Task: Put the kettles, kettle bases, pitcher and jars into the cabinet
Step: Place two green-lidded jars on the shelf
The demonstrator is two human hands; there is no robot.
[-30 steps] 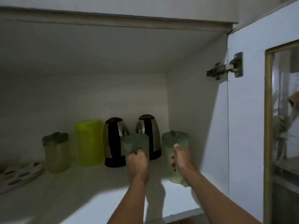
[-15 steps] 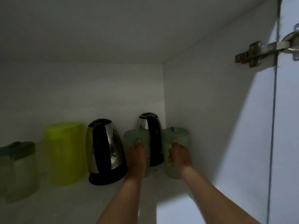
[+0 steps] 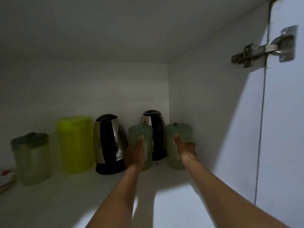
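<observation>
Inside the cabinet on the white shelf, two pale green jars stand at the back right. My left hand rests flat against the middle jar, fingers stretched up. My right hand is spread at the right jar, fingertip touching it and thumb apart. Between the two jars stands a steel-and-black kettle on its base. A second kettle sits on a black base left of my left hand. Further left are a yellow-green pitcher and a third green-lidded jar.
A plate with coloured spots pokes in at the far left edge. The cabinet's right wall is close beside the right jar. The open door with its metal hinge stands on the right.
Both hands have loosened from a closed grip on the two jars to spread fingers. The jars now stand on the shelf beside the right kettle. The camera has moved closer in.
</observation>
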